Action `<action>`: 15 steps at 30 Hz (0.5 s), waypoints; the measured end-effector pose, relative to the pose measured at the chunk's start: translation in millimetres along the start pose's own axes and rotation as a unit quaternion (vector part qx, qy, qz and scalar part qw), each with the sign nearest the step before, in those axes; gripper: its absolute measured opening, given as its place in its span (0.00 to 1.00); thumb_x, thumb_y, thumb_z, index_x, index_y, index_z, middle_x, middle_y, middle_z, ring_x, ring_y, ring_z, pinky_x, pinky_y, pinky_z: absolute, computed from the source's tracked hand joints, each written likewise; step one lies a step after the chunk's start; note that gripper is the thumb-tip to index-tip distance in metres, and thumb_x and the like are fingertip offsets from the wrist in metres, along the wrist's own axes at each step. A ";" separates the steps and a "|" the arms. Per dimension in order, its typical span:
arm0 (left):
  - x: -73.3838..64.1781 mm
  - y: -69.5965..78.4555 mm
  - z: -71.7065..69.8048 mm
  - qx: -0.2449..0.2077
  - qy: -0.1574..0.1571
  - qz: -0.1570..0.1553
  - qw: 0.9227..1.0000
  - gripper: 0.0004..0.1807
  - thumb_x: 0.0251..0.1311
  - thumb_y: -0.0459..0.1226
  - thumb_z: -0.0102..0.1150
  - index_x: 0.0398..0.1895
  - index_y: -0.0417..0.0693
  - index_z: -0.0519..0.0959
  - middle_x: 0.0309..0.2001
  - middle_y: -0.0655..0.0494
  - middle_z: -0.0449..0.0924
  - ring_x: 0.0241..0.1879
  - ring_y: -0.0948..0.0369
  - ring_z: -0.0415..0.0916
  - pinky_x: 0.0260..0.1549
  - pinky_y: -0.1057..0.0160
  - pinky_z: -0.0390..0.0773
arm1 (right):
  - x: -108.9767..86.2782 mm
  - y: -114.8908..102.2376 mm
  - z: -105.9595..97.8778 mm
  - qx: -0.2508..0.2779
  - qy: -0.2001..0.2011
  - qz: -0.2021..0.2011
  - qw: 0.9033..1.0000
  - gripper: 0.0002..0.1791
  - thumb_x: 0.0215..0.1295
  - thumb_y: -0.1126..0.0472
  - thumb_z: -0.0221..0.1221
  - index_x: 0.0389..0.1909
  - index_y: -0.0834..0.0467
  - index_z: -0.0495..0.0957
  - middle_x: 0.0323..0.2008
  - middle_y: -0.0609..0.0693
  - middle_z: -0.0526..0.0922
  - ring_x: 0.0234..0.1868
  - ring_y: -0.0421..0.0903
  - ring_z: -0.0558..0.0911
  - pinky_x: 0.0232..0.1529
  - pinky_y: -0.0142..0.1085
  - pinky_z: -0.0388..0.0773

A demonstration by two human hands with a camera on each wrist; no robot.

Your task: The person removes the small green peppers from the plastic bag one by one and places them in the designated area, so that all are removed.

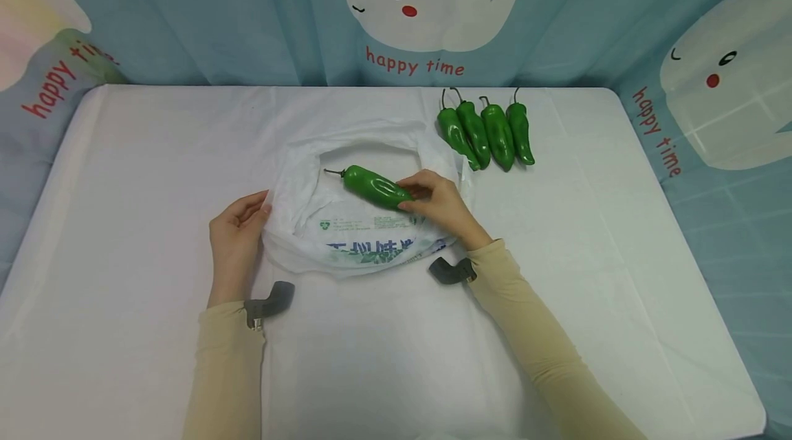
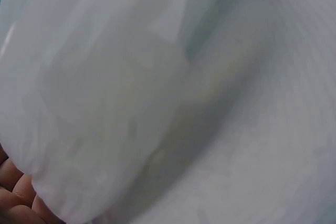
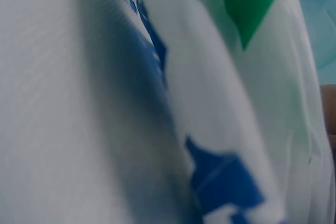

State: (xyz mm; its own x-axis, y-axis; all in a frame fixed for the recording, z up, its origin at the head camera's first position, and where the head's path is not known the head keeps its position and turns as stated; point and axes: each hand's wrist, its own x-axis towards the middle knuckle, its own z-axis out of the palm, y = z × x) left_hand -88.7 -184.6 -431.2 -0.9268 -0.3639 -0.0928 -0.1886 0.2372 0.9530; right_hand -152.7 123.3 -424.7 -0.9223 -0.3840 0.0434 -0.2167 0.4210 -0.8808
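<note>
In the head view a white plastic bag (image 1: pixel 291 237) lies spread on the table with its mouth facing up. My left hand (image 1: pixel 238 234) pinches the bag's left edge between thumb and fingers. At the bag's mouth, my right hand (image 1: pixel 442 203) grips a green pepper (image 1: pixel 374 188) by its right end, the stem pointing left. Whether the pepper touches the bag's inside I cannot tell. The bag's film (image 2: pixel 94 103) fills much of the left wrist view, with a few fingertips at its lower left. Printed bag film (image 3: pixel 226 103) hides most of my right hand in the right wrist view.
Several more green peppers (image 1: pixel 497 134) lie side by side at the table's back edge, right of the bag. A white cloth covers the table (image 1: pixel 612 275). Behind it hangs a blue curtain (image 1: pixel 216 14) with whale prints.
</note>
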 end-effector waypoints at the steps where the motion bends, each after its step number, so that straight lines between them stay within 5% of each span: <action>1: 0.1 0.0 -0.1 -0.001 0.000 0.000 1.000 0.15 0.63 0.32 0.57 0.53 0.39 0.79 0.47 0.45 0.80 0.42 0.68 0.78 0.39 0.78 0.74 | -0.2 -0.2 0.2 0.001 -0.007 0.004 1.000 0.19 0.53 0.70 0.67 0.48 0.68 0.79 0.43 0.58 0.80 0.42 0.51 0.80 0.46 0.36 0.77; 15: 1.5 -2.5 -0.3 0.001 0.002 0.001 1.000 0.15 0.63 0.32 0.57 0.52 0.40 0.79 0.46 0.47 0.80 0.42 0.66 0.79 0.39 0.78 0.75 | 0.1 -1.1 1.8 0.054 -0.007 0.026 0.998 0.20 0.52 0.72 0.66 0.48 0.69 0.78 0.45 0.61 0.81 0.44 0.52 0.82 0.45 0.33 0.78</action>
State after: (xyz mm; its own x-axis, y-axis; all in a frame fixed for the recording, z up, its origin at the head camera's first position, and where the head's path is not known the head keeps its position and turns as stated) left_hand -89.5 -186.0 -433.6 -0.9260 -0.3668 -0.0890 -0.1865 0.2397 0.9528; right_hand -151.9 121.4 -424.6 -0.9266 -0.3758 -0.0104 -0.1318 0.3506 -0.9272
